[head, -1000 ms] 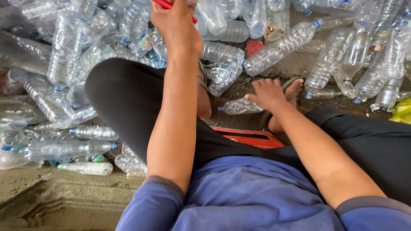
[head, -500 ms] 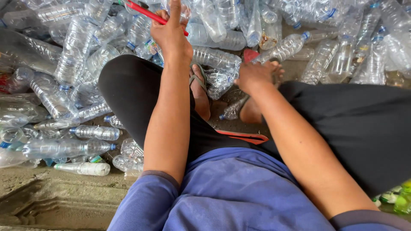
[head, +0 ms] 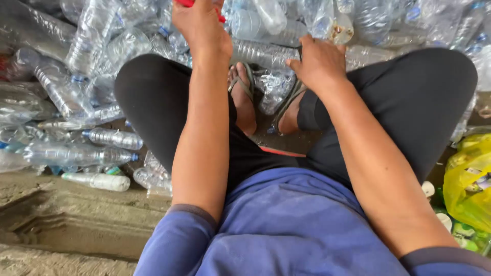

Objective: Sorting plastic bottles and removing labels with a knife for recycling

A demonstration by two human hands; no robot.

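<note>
Now the right hand (head: 319, 64) has moved up from near the sandalled feet (head: 245, 97) onto the clear bottles (head: 266, 51) just beyond them, fingers spread flat. The left hand (head: 202, 25) stays closed around a red tool (head: 185, 3), farther up the pile.

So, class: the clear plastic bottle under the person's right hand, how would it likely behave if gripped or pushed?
The clear bottle looks empty and thin-walled, so probably light for its size. Neighbouring bottles are dented, so it would likely buckle under the right hand rather than stay stiff. Lying on its side on the loose bottle heap, its round body may roll or slide.
</note>
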